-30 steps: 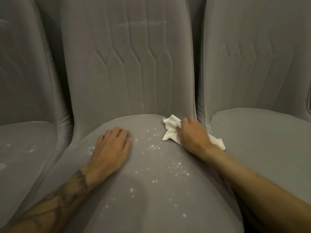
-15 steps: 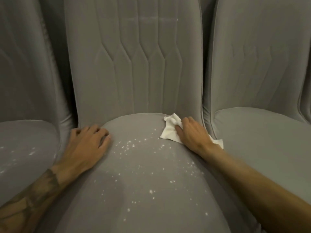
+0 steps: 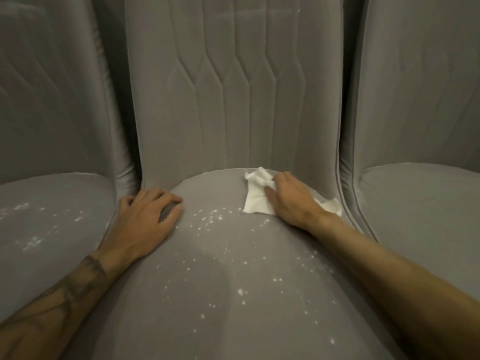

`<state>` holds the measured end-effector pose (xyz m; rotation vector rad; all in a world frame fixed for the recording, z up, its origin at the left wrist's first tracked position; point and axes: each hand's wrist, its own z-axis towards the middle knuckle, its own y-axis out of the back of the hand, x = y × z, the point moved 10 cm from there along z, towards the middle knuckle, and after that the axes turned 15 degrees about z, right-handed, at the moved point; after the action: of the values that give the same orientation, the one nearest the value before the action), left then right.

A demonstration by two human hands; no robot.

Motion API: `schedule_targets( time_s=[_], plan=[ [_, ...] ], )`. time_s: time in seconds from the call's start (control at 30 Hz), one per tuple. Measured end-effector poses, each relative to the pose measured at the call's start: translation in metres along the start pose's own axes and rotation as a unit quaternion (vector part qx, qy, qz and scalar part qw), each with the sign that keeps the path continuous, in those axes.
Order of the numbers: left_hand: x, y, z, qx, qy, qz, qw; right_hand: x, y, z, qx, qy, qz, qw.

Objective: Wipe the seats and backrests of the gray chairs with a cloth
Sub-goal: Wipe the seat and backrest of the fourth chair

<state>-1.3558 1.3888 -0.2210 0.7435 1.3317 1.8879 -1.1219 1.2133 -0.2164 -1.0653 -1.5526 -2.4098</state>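
Left chair: gray upholstery, slanted stitching on the backrest, cut off by the left edge of view; seat dotted with white specks in loose patches

Left forearm: bare, tattooed; enters from the lower left corner and crosses the boundary between the left and middle seats

Left hand: rests palm-down on the rear left edge of the middle seat, just beside the gap between the two chairs; fingers spread and lightly bent, tips on the fabric; grasps nothing, released

Middle chair: gray, upright backrest with vertical stitched channels that taper to points partway down; fills the centre of view

Middle seat: domed cushion, strewn with more white specks from near the hands down toward the front and right

White cloth: crumpled, lies on the rear right part of the middle seat, touching the fabric, near the foot of the backrest; upper part bunched, lower part flat; one corner shows past the wrist on the right

Right hand: sits on top of the cloth, fingers curled into the bunched upper part, grasping it against the seat

Right forearm: bare; enters from the lower right

Right chair: gray, faint stitching on the backrest, seat just beside the middle one, cut off by the right edge of view
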Motion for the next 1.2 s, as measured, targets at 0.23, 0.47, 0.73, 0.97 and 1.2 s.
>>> schedule_targets(
  time_s=[0.23, 0.47, 0.73, 0.97, 1.2],
  plan=[
    [0.003, -0.001, -0.003, -0.013, 0.010, -0.016, 1.000, -0.025, 0.024, 0.006, -0.006, -0.016, -0.084, 0.996],
    [0.003, -0.001, -0.005, -0.036, -0.001, -0.010, 0.999, 0.024, -0.023, -0.001, 0.045, 0.009, 0.012, 0.999],
    [0.009, -0.012, 0.000, -0.052, 0.004, -0.005, 0.999, -0.030, 0.028, 0.005, -0.029, -0.075, -0.091, 0.993],
    [0.008, -0.011, -0.001, -0.036, 0.005, -0.010, 0.999, 0.026, -0.024, -0.013, 0.075, 0.055, -0.023, 0.995],
    [0.001, -0.003, -0.004, -0.034, -0.007, -0.018, 0.999, -0.014, 0.016, 0.009, -0.006, -0.049, -0.083, 0.995]
  ],
)
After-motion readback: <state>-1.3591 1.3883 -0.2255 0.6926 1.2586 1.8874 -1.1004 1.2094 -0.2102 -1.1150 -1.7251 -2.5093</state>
